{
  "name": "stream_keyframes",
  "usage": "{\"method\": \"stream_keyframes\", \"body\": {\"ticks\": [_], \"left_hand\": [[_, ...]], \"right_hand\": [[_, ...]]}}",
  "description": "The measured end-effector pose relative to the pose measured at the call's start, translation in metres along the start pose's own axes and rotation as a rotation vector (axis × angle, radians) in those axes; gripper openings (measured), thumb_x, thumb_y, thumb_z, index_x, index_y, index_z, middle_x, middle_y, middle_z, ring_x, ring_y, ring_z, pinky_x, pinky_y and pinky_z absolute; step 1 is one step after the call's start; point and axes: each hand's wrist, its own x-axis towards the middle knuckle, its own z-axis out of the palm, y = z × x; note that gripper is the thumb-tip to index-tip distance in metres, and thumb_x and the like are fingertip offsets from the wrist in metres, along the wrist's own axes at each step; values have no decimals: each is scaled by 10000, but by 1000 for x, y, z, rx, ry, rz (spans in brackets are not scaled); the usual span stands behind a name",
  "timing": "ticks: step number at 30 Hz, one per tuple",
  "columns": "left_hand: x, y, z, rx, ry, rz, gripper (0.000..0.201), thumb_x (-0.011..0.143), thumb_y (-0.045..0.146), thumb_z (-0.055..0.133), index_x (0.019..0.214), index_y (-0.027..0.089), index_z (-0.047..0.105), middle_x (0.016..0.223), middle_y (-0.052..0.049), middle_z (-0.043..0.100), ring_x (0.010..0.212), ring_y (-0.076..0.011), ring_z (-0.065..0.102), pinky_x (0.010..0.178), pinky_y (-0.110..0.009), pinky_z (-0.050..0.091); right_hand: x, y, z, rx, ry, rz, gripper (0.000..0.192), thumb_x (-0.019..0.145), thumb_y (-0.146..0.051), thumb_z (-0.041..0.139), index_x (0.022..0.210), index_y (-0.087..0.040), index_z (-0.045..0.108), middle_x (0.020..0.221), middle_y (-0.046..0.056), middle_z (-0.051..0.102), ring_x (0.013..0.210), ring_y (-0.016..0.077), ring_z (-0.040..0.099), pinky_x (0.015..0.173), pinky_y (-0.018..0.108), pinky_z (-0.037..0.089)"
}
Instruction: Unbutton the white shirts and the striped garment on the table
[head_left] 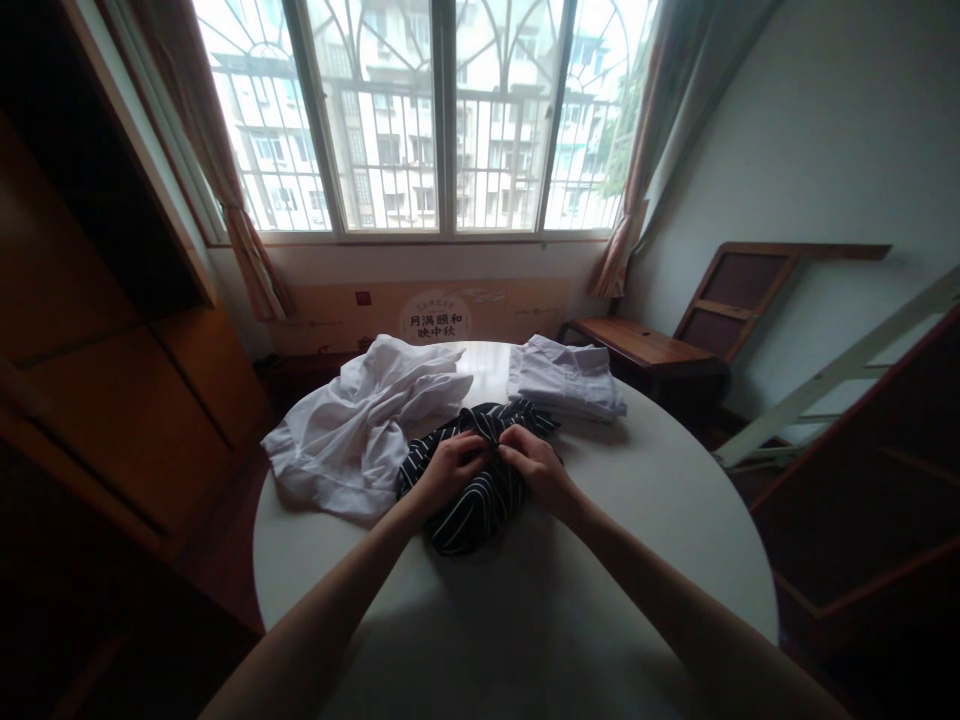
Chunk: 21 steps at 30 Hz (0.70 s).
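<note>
bright barred window [444, 120] | tied curtains [244, 235] | pale wall [840, 140] | brown cabinet [187, 370]

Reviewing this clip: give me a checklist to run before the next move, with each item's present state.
1. Left hand on the striped garment: ok, fingers on its upper part.
2. Right hand on the same garment: ok, fingertips near the left hand's.
3. Striped garment lying flat: not ok, it is bunched.
4. Loose white garment folded: not ok, spread in creases.
5. Folded white clothing resting on the table: ok.
6. Striped garment's fastenings: cannot tell, too dark.
</note>
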Motion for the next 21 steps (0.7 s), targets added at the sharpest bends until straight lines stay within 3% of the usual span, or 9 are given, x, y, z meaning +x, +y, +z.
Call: {"method": "stream_keyframes", "body": {"ticks": [7, 11, 16, 21], "left_hand": [[-1, 6, -1, -128, 41, 29, 131, 776, 190, 518, 823, 146, 633, 803, -39, 588, 772, -149, 542, 748, -274, 410], [-1, 3, -4, -211, 70, -34, 123, 757, 224, 535, 818, 156, 619, 824, -39, 601, 797, -159, 543, 763, -280, 408], [-1, -1, -13, -432, 190, -181, 160, 733, 309, 540, 814, 173, 562, 768, -11, 569, 728, -134, 519, 681, -241, 416], [-1, 9, -25, -636, 324, -157, 196, 726, 350, 500, 792, 168, 532, 780, -16, 559, 713, -136, 516, 662, -242, 422]], "right_hand": [[9, 20, -3, 154, 115, 59, 139, 682, -320, 455, 692, -182, 465, 661, -7, 481, 629, 142, 439, 574, 260, 346], [15, 30, -5, 252, 215, 116, 167, 657, -351, 489, 660, -187, 458, 604, -22, 462, 566, 126, 418, 522, 244, 338], [14, 21, -11, 350, 430, 133, 211, 678, -388, 513, 735, -190, 467, 600, -42, 440, 507, 99, 386, 465, 223, 316], [16, 11, -26, 506, 619, 108, 275, 653, -387, 571, 808, -193, 452, 668, -40, 464, 484, 73, 386, 415, 199, 306]]}}
